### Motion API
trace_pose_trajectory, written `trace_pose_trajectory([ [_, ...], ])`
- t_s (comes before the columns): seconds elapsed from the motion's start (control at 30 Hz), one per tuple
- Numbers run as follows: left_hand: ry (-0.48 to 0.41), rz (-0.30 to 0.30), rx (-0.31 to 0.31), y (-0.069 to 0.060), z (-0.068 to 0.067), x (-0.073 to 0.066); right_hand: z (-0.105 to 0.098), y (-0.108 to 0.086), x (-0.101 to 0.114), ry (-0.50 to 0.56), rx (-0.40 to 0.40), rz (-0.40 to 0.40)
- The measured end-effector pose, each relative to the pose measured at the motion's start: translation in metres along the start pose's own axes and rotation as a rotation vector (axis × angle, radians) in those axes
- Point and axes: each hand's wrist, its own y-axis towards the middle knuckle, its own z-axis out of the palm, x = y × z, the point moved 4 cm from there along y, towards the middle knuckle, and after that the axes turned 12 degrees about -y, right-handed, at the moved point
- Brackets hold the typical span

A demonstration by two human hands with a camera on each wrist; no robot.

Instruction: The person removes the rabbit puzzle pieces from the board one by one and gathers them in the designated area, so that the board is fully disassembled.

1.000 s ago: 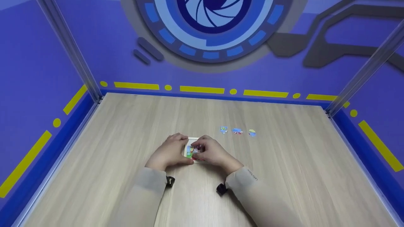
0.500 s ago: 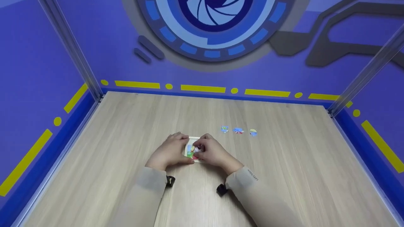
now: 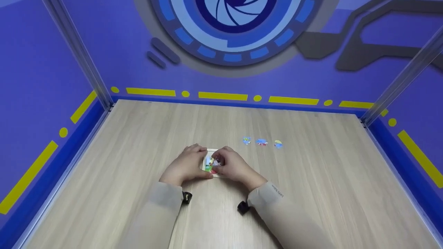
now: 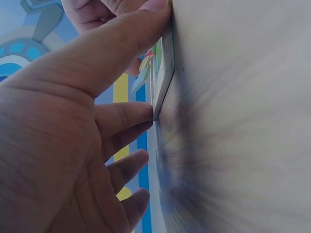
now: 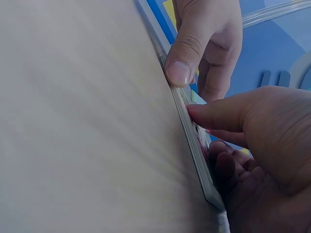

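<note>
Left hand [image 3: 185,165] grips the tray [image 4: 167,59] by its left corners; right hand [image 3: 235,166] pinches a tilted piece [image 4: 141,80], which a slack pinch could drop askew.

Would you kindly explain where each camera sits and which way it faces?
Head: on the head, facing forward and down at the puzzle tray; left hand, right hand and sleeves show.
Left wrist: on that wrist, facing the tray's edge; left hand large, some of the right.
Right wrist: on that wrist, facing the tray's edge; right hand nearest, some of the left.
Both wrist views share the tray.
</note>
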Motion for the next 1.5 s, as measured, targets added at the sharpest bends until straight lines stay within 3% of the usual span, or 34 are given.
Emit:
trace_pose_trajectory([
  [0.47,-0.022,0.007,0.01,0.0005,0.0049,0.002,0.0021,-0.003,-0.0056,0.035,-0.023,0.003],
  [1.03,-0.021,-0.008,0.007,0.0003,0.0008,0.0021,0.0011,-0.0009,-0.0039,0.097,-0.043,-0.036],
  [1.5,-0.037,-0.012,-0.002,-0.0001,0.0005,0.0,0.0013,-0.0003,-0.0032,0.071,-0.067,-0.028],
])
